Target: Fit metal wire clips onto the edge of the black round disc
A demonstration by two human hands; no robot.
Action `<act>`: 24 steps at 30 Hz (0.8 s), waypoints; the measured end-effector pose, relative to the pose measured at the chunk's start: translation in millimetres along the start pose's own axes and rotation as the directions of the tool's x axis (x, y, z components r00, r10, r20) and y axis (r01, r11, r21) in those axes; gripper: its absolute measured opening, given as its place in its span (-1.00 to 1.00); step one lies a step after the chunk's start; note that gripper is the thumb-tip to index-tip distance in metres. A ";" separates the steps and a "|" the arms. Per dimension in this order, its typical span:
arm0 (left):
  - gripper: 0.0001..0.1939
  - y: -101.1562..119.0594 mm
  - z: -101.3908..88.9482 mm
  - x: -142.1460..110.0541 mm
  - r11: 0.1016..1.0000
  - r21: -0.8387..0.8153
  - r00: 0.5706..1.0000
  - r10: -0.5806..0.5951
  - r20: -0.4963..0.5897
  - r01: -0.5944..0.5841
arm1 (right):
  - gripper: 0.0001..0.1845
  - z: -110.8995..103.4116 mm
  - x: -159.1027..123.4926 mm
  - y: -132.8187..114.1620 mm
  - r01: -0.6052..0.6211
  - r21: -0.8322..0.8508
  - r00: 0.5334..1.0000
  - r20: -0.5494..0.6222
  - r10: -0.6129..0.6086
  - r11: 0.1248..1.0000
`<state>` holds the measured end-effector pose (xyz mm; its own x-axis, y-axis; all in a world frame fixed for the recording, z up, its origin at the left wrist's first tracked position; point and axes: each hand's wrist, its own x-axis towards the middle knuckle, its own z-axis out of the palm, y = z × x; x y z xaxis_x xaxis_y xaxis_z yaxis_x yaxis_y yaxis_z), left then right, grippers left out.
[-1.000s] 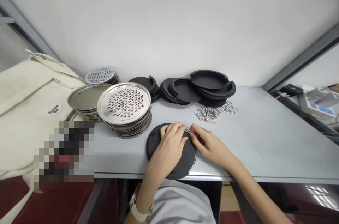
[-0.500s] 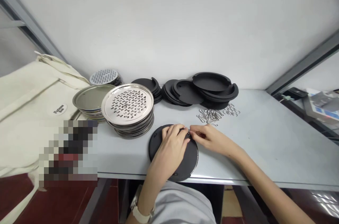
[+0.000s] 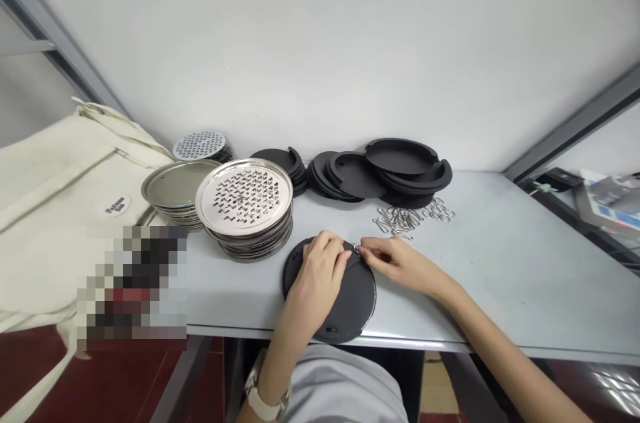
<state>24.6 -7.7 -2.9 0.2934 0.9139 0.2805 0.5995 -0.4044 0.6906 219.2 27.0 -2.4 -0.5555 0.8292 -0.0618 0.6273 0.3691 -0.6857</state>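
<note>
A round black disc (image 3: 350,306) with small slots and a shiny metal rim along its right side lies at the table's front edge. Across its upper part rests my left hand (image 3: 323,270), fingers curled down against the disc and holding it; the fingertips are partly hidden. At the disc's upper right edge, my right hand (image 3: 387,256) pinches a small silvery metal loop (image 3: 357,248). Beyond that hand lie a pile of metal hooks (image 3: 397,220) and a few metal rings (image 3: 439,210).
Left of the disc stands a tall stack of round metal grater plates (image 3: 245,200), beside a stack of plain metal discs (image 3: 175,186). Black round holders (image 3: 400,156) are piled along the wall. A cream cloth bag (image 3: 60,210) hangs over the table's left end.
My left fingers have drawn back slightly left from the disc's upper right edge, so the metal loop at my right fingertips now shows. My right hand stays nearly in place.
</note>
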 end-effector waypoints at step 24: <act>-0.78 9.4 -13.8 -3.6 0.923 0.384 0.978 -0.089 0.190 0.010 | -0.66 -2.8 4.0 -7.3 0.044 -0.016 0.999 0.020 -0.043 0.999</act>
<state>18.9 -14.3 11.8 0.3748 0.9231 0.0856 0.8425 -0.3777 0.3842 213.9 28.7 4.4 -0.5928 0.8040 -0.0465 0.6111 0.4115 -0.6761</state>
